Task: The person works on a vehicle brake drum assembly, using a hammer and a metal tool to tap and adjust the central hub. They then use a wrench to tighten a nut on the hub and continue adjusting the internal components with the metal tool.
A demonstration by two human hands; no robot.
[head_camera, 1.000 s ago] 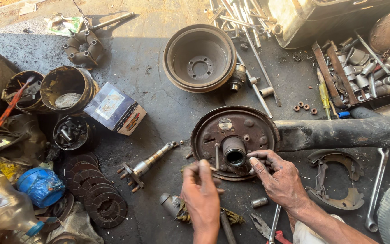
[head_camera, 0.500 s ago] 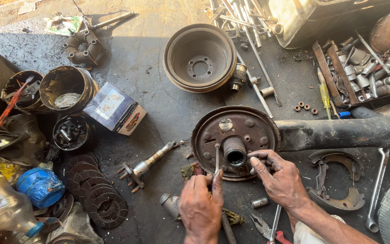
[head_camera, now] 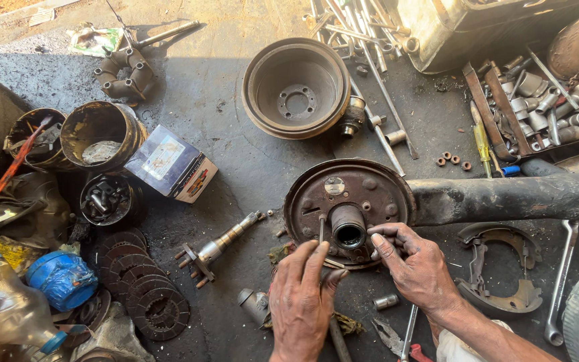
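The left hand point(head_camera: 301, 298) has been brought up and forward, so that the thin metal tool point(head_camera: 321, 229) is now raised against the brake backing plate point(head_camera: 347, 209).
The tool is pinched in the left fingers; the plate's lower rim is gripped by the right hand point(head_camera: 415, 267), beside the hub sleeve point(head_camera: 348, 226). The tool could be slipped off the greasy plate and the right fingers struck, judging by their closeness. The right hand is barely shifted.

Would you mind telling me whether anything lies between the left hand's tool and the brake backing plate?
Nothing visible does. The left hand holds a thin metal tool whose tip already rests on the brake backing plate, beside the central hub; the right hand touches the plate's lower edge.
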